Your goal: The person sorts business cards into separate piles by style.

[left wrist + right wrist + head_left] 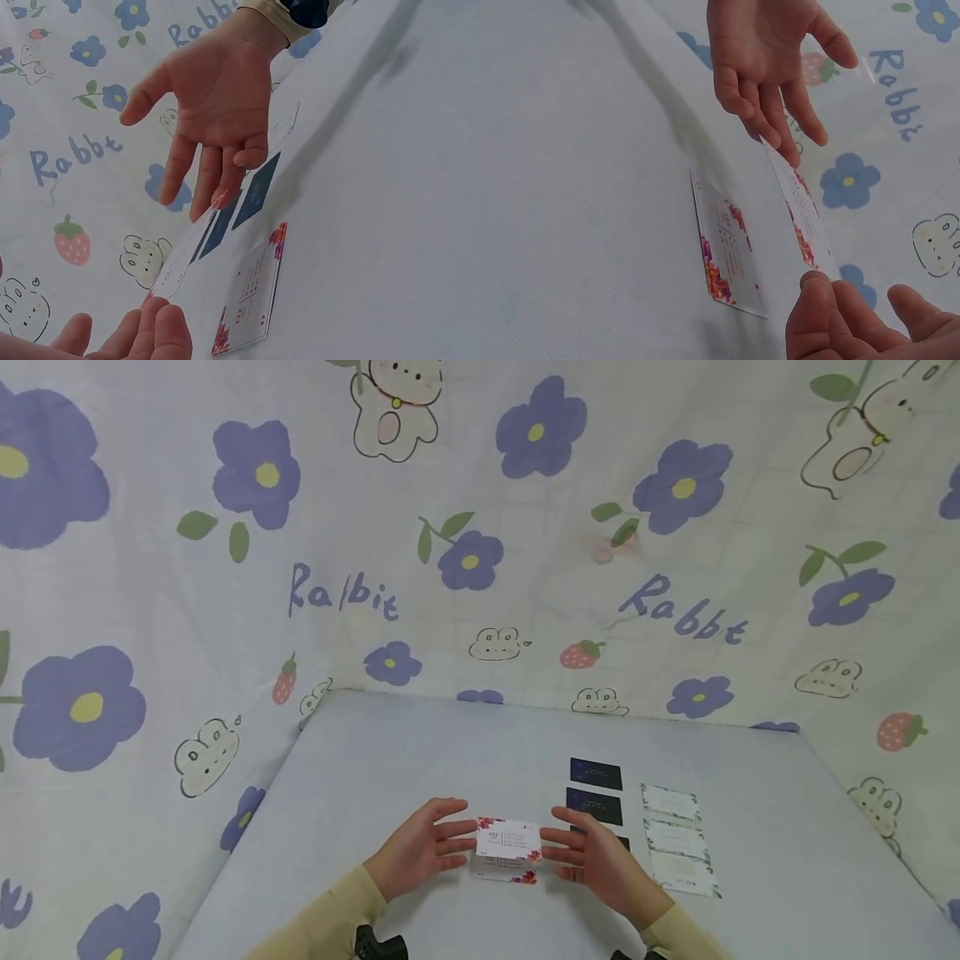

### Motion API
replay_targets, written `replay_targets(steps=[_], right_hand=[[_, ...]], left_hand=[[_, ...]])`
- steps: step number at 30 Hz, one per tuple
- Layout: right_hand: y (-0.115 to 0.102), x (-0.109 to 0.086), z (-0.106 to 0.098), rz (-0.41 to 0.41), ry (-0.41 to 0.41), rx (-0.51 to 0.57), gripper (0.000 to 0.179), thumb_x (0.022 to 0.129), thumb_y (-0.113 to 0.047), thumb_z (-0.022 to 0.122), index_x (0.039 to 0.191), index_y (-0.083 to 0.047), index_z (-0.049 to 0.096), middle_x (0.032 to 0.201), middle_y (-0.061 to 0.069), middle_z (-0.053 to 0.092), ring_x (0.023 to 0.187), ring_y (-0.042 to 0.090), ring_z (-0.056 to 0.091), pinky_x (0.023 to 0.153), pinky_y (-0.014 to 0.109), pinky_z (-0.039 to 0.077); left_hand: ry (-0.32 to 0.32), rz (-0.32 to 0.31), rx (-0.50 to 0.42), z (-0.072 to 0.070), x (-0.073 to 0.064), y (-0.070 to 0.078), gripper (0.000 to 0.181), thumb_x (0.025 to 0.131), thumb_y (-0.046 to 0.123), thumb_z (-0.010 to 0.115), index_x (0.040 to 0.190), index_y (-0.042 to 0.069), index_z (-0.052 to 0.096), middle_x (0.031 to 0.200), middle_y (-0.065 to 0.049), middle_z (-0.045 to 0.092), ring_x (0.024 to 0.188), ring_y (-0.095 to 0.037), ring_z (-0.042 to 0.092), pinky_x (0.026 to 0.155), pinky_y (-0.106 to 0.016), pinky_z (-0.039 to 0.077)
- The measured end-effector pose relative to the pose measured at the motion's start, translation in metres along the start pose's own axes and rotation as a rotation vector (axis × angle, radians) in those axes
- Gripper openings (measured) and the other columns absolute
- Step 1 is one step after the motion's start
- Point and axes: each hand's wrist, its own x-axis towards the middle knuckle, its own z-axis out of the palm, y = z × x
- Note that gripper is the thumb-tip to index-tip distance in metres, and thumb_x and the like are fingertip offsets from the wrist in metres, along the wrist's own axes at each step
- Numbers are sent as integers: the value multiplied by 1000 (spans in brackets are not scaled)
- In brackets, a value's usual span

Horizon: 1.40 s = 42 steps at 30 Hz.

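A white card with red floral corners (508,838) hangs level just above the table, pressed by its short ends between the straight fingertips of my left hand (422,852) and my right hand (597,857). Neither thumb touches it. Directly below lies a matching floral card (513,874) flat on the table. In the left wrist view the held card (187,251) shows nearly edge-on between the right hand (217,97) and the left hand (146,334), over the lying card (251,300). The right wrist view shows the held card (801,210), the lying card (724,255), the left hand (769,60) and the right hand (840,322).
Right of the hands, dark navy cards (596,774) lie in a column; the nearest is partly hidden behind my right hand. Beside them is a column of three pale-bordered white cards (674,838). The grey table (390,760) is backed by flower-and-rabbit cloth (465,560).
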Motion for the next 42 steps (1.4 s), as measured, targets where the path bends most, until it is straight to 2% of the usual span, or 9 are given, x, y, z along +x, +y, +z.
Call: replay_targets(steps=[6, 14, 27, 32, 42], right_hand=[[2, -1, -1, 9, -7, 5, 73, 106, -52, 36, 160, -4, 23, 152, 21, 52, 115, 18, 67, 89, 32, 51], [6, 1, -2, 3, -15, -3, 73, 106, -50, 38, 159, -2, 24, 151, 22, 53, 112, 16, 68, 87, 31, 52], [7, 3, 4, -12, -9, -34, 77, 105, -53, 42, 159, -2, 24, 154, 26, 48, 117, 20, 67, 91, 35, 53], [8, 3, 5, -11, -9, -56, 78, 104, -53, 44, 158, 0, 25, 154, 27, 47, 118, 21, 67, 91, 34, 54], [19, 10, 7, 6, -1, -92, 70, 104, -43, 49, 153, 5, 32, 150, 29, 51, 110, 19, 69, 82, 30, 52]], left_hand=[[6, -8, 11, 1, 0, -1, 72, 105, 45, 41, 160, 2, 24, 160, -30, 36, 140, -40, 50, 111, -47, 45], [27, -28, 19, 1, 3, -2, 74, 104, 47, 43, 160, 3, 26, 160, -29, 37, 140, -40, 51, 109, -45, 48], [29, -29, 22, -1, -1, -1, 72, 104, 47, 43, 160, 3, 27, 160, -29, 38, 140, -40, 51, 111, -48, 46], [25, -33, 21, -3, 0, -4, 74, 104, 47, 43, 160, 3, 26, 159, -31, 37, 140, -41, 50, 112, -50, 45], [27, -71, 39, -9, 11, -20, 75, 102, 47, 46, 160, 3, 26, 158, -33, 36, 141, -43, 49, 103, -43, 49]])
